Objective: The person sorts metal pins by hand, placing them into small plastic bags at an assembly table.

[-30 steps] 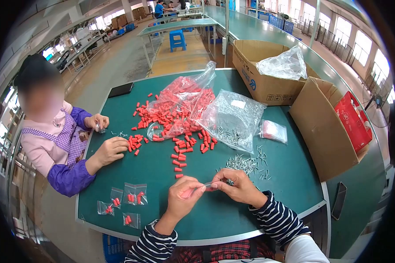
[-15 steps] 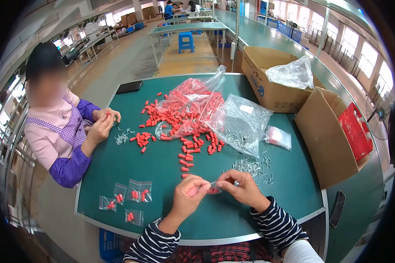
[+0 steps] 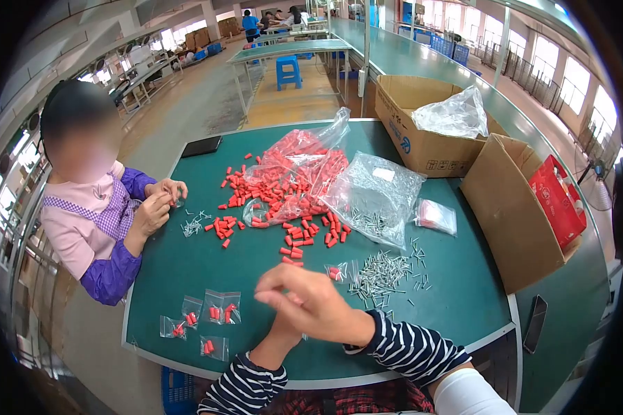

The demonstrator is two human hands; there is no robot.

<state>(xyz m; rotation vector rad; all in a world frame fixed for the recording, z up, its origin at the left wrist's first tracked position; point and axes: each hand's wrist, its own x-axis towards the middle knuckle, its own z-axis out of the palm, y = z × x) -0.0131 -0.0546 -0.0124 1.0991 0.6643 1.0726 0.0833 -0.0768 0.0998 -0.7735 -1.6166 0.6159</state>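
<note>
My right hand (image 3: 315, 301) reaches across the front of my left hand (image 3: 282, 335). Its fingers point left with the thumb apart from them, and nothing shows between them. Most of my left hand is hidden behind it, fingers included. A small clear zip bag (image 3: 338, 272) with red caps inside lies just above my right hand, beside a spread of silver screws (image 3: 381, 277). Loose red caps (image 3: 292, 252) trail down from a larger heap. To the left lie several filled zip bags, one of them (image 3: 221, 306) the largest.
A co-worker (image 3: 93, 200) at the left edge handles something small beside a few screws (image 3: 195, 223). Large plastic bags of caps (image 3: 298, 166) and screws (image 3: 377, 194) lie mid-table. Cardboard boxes (image 3: 429, 142) stand at the right; a phone (image 3: 535, 324) lies beyond the edge.
The zip bag with red caps, between both hands before, now lies on the table by the screws. My right hand has swung left over my left hand. Some caps in the trail are gone.
</note>
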